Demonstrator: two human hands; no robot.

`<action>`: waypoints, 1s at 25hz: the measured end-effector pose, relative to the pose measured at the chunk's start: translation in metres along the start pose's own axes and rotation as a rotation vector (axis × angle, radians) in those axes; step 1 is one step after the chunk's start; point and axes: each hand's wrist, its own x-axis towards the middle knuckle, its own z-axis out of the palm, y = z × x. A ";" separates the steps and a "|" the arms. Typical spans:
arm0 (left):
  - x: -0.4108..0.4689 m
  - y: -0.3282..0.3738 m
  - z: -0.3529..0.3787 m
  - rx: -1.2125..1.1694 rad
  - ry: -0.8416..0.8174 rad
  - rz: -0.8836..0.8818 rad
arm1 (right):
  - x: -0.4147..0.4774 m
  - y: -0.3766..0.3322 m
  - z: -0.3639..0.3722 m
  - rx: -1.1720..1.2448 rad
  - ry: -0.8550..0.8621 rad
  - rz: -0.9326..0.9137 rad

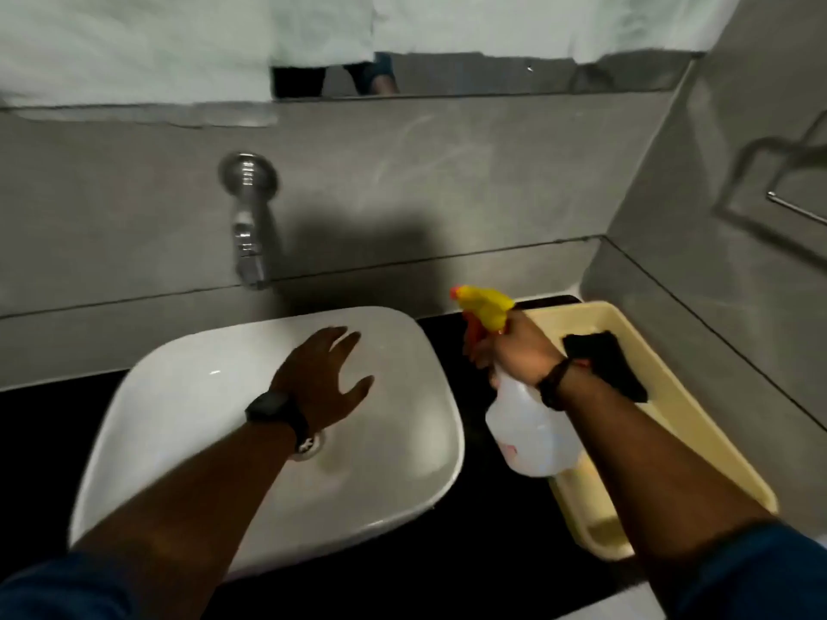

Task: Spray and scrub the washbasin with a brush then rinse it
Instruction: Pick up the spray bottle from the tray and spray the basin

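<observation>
A white washbasin point(188, 396) sits on a black counter, its drain partly hidden under my left wrist. My left hand point(322, 373) hovers over the bowl, palm down with fingers spread, holding nothing. My right hand point(519, 346) grips the neck of a clear spray bottle point(532, 436) with a yellow head and orange nozzle, held just right of the basin and pointing left toward it. A dark object point(608, 364), perhaps the brush or a pad, lies in a cream tray point(698, 445) behind my right arm.
A chrome tap point(246, 221) sticks out of the grey wall above the basin's back edge. A mirror point(492, 78) runs along the top. The black counter point(470, 552) surrounds the basin. A towel rail point(796, 212) is fixed on the right wall.
</observation>
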 end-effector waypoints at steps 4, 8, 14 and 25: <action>-0.096 -0.117 -0.039 0.102 0.069 -0.306 | -0.025 -0.024 0.112 -0.277 -0.218 0.244; -0.151 -0.165 -0.039 0.133 -0.025 -0.496 | -0.046 -0.031 0.174 -0.422 -0.218 0.328; -0.176 -0.166 -0.024 0.155 -0.097 -0.424 | -0.054 -0.030 0.213 -0.455 -0.122 0.299; -0.172 -0.157 -0.030 0.175 -0.076 -0.428 | -0.087 -0.016 0.194 -0.578 -0.237 0.338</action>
